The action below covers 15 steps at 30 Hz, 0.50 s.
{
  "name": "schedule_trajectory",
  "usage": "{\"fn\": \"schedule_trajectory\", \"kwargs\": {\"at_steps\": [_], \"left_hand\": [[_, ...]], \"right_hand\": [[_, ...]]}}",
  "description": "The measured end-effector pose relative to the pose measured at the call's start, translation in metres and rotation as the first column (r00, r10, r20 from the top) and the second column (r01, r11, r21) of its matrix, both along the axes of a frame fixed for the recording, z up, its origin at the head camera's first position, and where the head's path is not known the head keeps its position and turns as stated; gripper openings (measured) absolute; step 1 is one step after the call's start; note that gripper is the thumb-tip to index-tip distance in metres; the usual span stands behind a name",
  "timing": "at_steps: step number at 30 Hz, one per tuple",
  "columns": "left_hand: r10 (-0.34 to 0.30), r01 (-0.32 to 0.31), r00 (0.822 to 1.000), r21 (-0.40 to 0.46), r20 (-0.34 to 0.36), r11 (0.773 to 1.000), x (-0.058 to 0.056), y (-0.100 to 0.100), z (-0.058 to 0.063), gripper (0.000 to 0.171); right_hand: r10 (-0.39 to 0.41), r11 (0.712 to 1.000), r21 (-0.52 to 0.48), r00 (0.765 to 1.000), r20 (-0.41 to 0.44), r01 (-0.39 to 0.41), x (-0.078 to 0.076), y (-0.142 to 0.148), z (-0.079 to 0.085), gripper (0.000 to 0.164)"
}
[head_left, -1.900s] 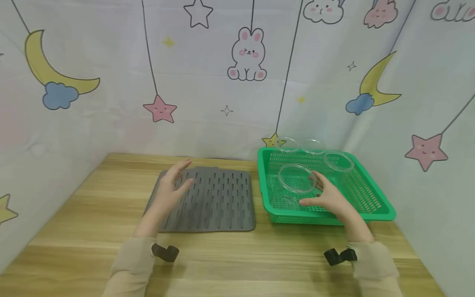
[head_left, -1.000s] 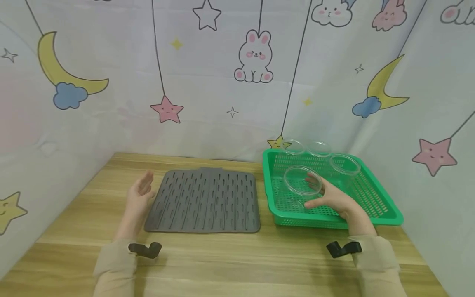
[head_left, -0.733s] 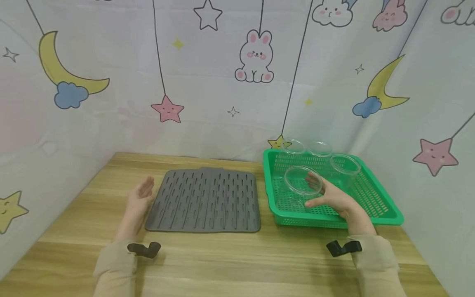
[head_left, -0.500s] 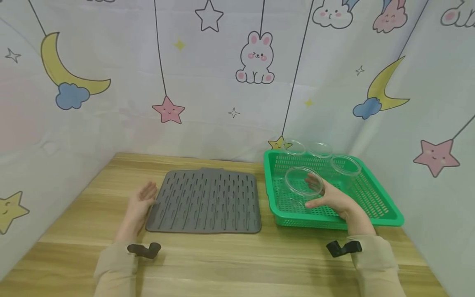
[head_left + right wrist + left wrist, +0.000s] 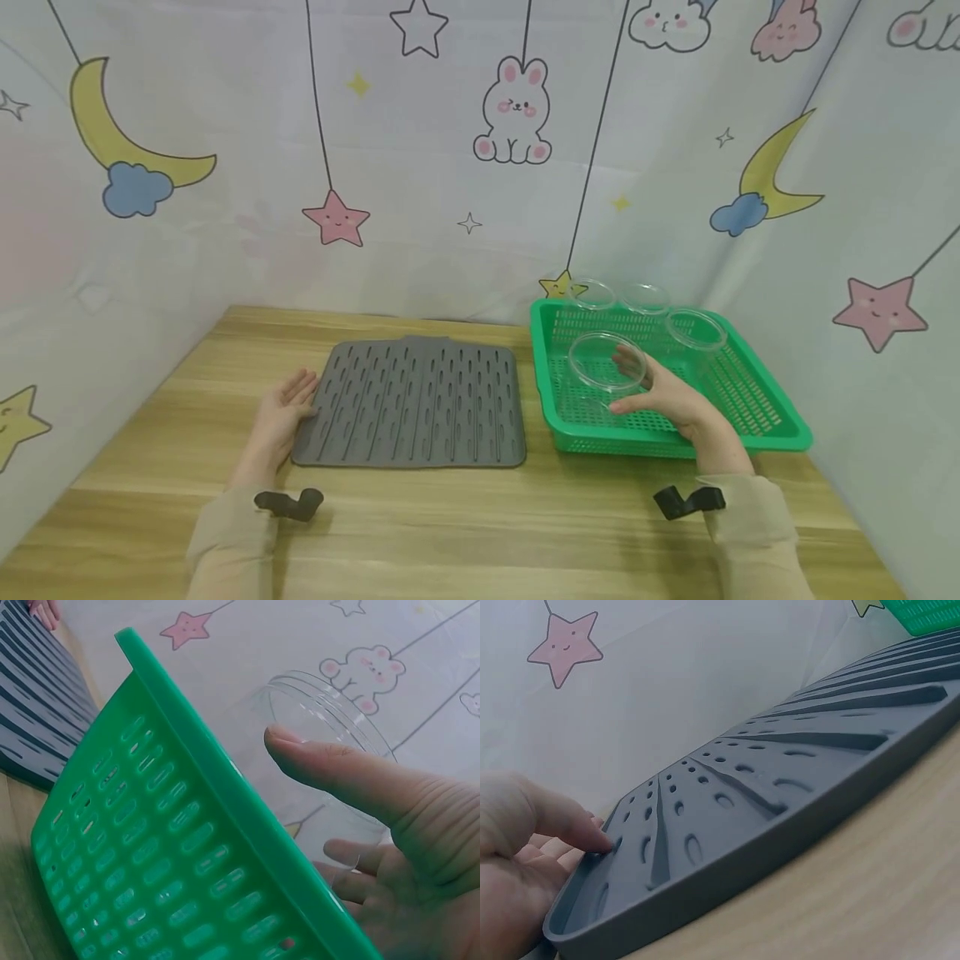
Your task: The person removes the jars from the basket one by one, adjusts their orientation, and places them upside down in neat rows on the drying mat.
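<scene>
On the left of the table lies a grey ridged drying mat [image 5: 412, 404]. My left hand [image 5: 277, 417] is at its left edge with fingers fairly straight. In the left wrist view the thumb [image 5: 577, 825] touches the mat's upper face, and the fingers are partly hidden behind the edge. A green plastic basket [image 5: 660, 442] stands at right. Inside it, near the front left, is a clear cup [image 5: 600, 371] with a ringed rim. My right hand [image 5: 675, 404] holds this cup from the right, thumb in front and fingers behind.
Further clear cups [image 5: 696, 330] stand along the basket's back and right side, their rims about level with its edge. Behind the wooden table [image 5: 450, 533] hangs a white cloth [image 5: 420, 150] printed with cartoon figures.
The left hand has gone from above the mat to beside it, then down onto its left edge. The right hand stays at the cup, which has lately shifted slightly left with it.
</scene>
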<state>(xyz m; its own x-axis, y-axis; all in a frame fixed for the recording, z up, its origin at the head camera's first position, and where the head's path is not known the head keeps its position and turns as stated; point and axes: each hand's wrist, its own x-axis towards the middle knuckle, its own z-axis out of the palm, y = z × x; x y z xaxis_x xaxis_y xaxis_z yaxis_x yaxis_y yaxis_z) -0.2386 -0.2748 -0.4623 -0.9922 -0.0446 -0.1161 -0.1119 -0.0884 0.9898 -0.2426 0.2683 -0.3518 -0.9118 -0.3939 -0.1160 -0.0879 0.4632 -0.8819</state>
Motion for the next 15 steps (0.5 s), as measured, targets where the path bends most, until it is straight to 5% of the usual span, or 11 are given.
{"fn": "schedule_trajectory", "kwargs": {"at_steps": [15], "left_hand": [[0.036,-0.036,0.999,-0.023,0.011,0.999,0.0031,0.0017,0.002,0.082]], "right_hand": [[-0.125,0.984,-0.138,0.989,-0.083,0.113,0.0105,-0.006,0.0104,0.099]]}}
